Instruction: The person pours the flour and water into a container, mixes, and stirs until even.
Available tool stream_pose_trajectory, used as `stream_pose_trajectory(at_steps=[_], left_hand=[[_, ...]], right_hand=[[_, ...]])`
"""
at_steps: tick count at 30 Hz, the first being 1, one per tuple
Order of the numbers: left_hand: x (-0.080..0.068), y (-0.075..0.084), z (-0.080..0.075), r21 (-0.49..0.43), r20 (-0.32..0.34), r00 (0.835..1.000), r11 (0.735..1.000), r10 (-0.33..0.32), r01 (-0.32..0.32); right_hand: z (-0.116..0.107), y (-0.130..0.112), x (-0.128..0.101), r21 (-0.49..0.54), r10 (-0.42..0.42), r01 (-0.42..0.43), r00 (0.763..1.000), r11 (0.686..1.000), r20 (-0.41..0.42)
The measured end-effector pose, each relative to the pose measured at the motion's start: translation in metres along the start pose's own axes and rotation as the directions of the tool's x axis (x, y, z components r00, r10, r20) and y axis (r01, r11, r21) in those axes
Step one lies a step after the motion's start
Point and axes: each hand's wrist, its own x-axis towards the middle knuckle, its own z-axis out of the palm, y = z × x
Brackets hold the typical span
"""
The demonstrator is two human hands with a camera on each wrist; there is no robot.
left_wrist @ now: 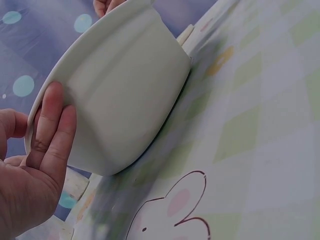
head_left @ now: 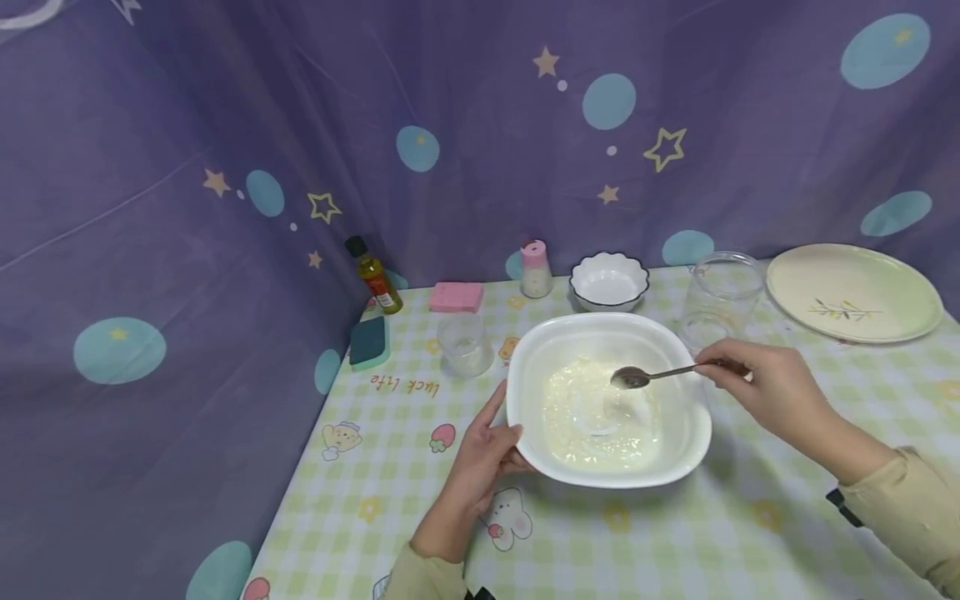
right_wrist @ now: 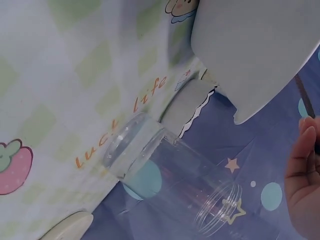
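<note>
A large white bowl (head_left: pixel 528 379) with a pale creamy mix (head_left: pixel 592 417) in its bottom stands on the checked tablecloth (head_left: pixel 375 467). My left hand (head_left: pixel 483 450) grips the bowl's left rim, thumb inside and fingers on the outer wall; the left wrist view shows that hand (left_wrist: pixel 42 150) against the bowl's side (left_wrist: pixel 125 95). My right hand (head_left: pixel 757 379) pinches the handle end of a metal spoon (head_left: pixel 652 375) whose bowl hangs over the mix. In the right wrist view the right hand's fingers (right_wrist: pixel 302 180) show beside the thin spoon handle (right_wrist: pixel 302 95).
Behind the big bowl stand a small scalloped white bowl (head_left: pixel 609 282), a clear jar (head_left: pixel 722 296), a small clear cup (head_left: pixel 463 343), a pink-capped shaker (head_left: pixel 536 268), an oil bottle (head_left: pixel 373 275), a pink sponge (head_left: pixel 456 297) and a green sponge (head_left: pixel 369 342). A cream plate (head_left: pixel 851 292) lies far right. A purple curtain closes the back.
</note>
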Motion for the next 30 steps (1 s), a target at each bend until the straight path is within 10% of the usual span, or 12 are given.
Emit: stream_pose_trajectory(at_steps=[10,14,22,25,30], left_hand=[[0.000,0.001,0.000,0.004,-0.003,1.000,1.000,-0.013,0.013],[-0.001,0.001,0.001,0.001,-0.008,1.000,1.000,-0.018,0.018],[-0.001,0.002,0.001,-0.003,-0.015,1.000,1.000,-0.018,0.018],[0.000,0.002,0.001,0.000,-0.016,1.000,1.000,-0.020,0.020],[0.000,0.002,0.001,-0.004,-0.010,1.000,1.000,-0.011,0.011]], right_hand=[[-0.002,0.003,-0.006,0.103,0.088,-0.081,0.994,0.991,-0.067],[-0.006,0.009,-0.013,0.259,0.242,-0.235,0.970,0.937,0.004],[-0.022,0.017,-0.021,0.488,0.524,-0.550,0.827,0.678,0.204],[-0.028,0.020,-0.024,0.609,0.559,-0.593,0.782,0.527,0.277],[-0.033,0.025,-0.027,0.798,0.514,-0.520,0.795,0.304,0.321]])
